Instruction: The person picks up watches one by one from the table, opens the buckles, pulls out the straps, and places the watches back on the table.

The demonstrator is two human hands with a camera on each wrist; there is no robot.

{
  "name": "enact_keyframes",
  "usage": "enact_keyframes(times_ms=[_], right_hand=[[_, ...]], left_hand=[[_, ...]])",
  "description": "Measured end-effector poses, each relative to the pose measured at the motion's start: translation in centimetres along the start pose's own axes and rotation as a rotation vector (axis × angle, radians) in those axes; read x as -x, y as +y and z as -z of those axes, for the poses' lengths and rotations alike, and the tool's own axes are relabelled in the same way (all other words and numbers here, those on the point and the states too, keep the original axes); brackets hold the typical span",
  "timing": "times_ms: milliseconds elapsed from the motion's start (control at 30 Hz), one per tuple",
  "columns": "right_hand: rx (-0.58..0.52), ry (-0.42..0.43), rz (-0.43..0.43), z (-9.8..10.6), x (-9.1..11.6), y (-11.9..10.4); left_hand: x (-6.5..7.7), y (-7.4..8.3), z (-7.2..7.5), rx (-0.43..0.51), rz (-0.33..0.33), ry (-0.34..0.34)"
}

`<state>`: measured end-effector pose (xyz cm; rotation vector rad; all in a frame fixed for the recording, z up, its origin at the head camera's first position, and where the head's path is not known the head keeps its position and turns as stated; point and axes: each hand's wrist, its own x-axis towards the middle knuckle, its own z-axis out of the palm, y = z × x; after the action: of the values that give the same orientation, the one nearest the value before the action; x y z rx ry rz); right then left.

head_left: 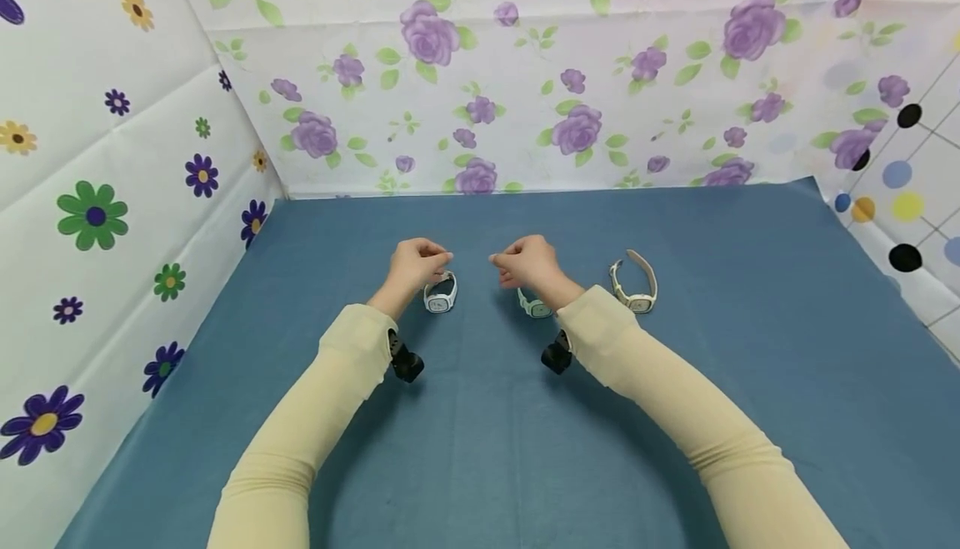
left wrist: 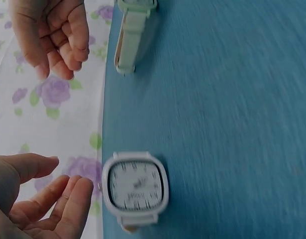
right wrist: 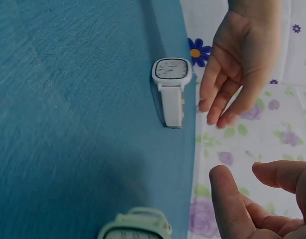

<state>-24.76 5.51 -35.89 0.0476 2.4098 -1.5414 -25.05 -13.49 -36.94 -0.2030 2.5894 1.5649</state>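
My left hand hovers just above and left of a white square-faced watch standing on the blue cloth. Its fingers are loosely curled and hold nothing, as the left wrist view shows: left hand, white watch. My right hand hangs over a pale green watch, also empty with relaxed fingers. In the right wrist view the right hand is beside the pale green watch, and the white watch lies farther off.
A cream watch with its strap open stands to the right of my right hand. Floral sheets wall in the blue cloth at the back and both sides. Small black cameras are strapped under both wrists.
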Motion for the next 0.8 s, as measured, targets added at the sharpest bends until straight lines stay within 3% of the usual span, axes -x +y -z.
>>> enact_keyframes(times_ms=[400,800], right_hand=[[0.03,-0.002,0.013,-3.3,-0.6,0.6],[0.026,0.016,-0.024,-7.0,-1.2,0.9]], left_hand=[[-0.5,-2.9,1.5,-0.111,0.032,0.114],[-0.2,-3.8,1.0,-0.098,0.12,0.116]])
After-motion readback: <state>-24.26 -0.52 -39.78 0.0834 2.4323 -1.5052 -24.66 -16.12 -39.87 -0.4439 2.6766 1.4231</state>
